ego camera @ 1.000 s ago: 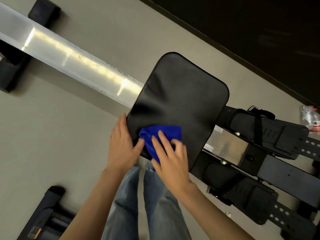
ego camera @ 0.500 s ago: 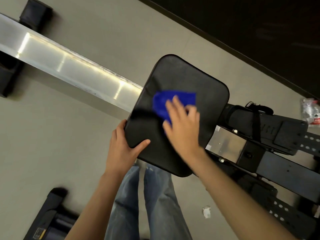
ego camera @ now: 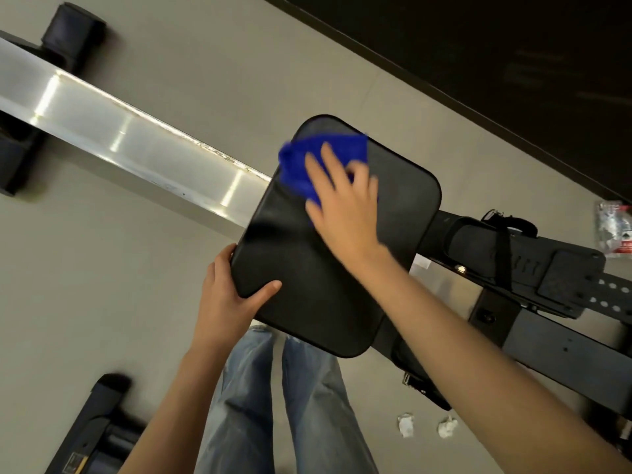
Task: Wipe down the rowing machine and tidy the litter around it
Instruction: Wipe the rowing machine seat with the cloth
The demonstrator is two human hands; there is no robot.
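Observation:
The rowing machine's black padded seat (ego camera: 307,278) sits on a long silver rail (ego camera: 136,145). My left hand (ego camera: 229,299) grips the seat's near left corner, thumb on top. My right hand (ego camera: 345,203) presses a blue cloth (ego camera: 307,159) flat against the far left part of the seat, fingers spread over it. Two crumpled white paper scraps (ego camera: 406,425) (ego camera: 447,427) lie on the floor near my right forearm. A clear plastic wrapper (ego camera: 615,230) with red print lies at the right edge.
Black footrests with straps (ego camera: 519,254) extend right of the seat. The rail's black end support (ego camera: 68,39) stands at the top left. Another dark machine part (ego camera: 95,429) is at the bottom left. My jeans-clad legs (ego camera: 284,405) stand just below the seat. A dark wall base (ego camera: 478,63) runs along the far side.
My right hand has swept the blue cloth from the seat's near edge across to its far left part. My left hand has kept hold of the near corner.

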